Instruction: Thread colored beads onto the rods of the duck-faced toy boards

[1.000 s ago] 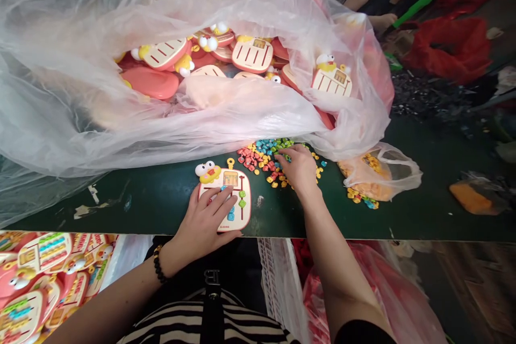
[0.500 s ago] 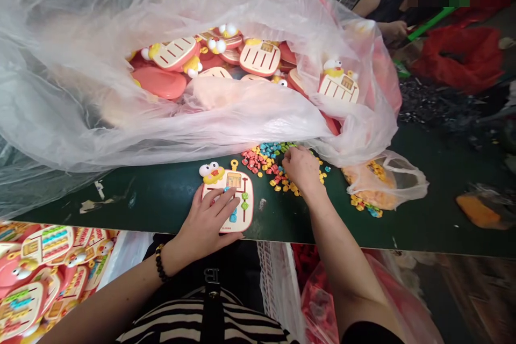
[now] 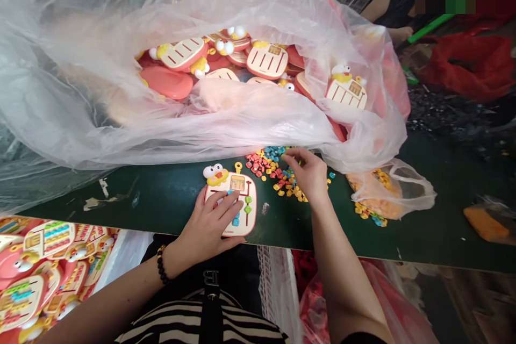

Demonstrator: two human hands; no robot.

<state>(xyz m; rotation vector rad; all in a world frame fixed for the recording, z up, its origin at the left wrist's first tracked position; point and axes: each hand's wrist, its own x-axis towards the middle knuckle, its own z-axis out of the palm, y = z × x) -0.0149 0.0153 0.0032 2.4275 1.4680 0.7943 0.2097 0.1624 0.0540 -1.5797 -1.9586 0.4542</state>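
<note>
A cream and red toy slider board (image 3: 250, 219) with a yellow duck head lies on the dark green table. Green and blue pieces sit in its slots. My left hand (image 3: 215, 215) grips its left side, fingers across the face and thumb along the near edge, hiding part of the slots. Over a pile of small coloured plastic pieces (image 3: 260, 163) is my right hand (image 3: 309, 172), thumb and forefinger pinched together. Whatever is between those fingertips is too small to make out; green shows beside them.
Behind the board, a large clear plastic bag (image 3: 242, 123) holds several slider boards without pieces. A small bag (image 3: 411, 193) of coloured pieces lies to the right. Boards with pieces (image 3: 48, 239) are heaped below left. Another person's hand (image 3: 401, 35) shows at the far right.
My right hand has lifted a little from the pile, and its pinched fingers now show. My left hand stays on the board. The whole view has shifted slightly.
</note>
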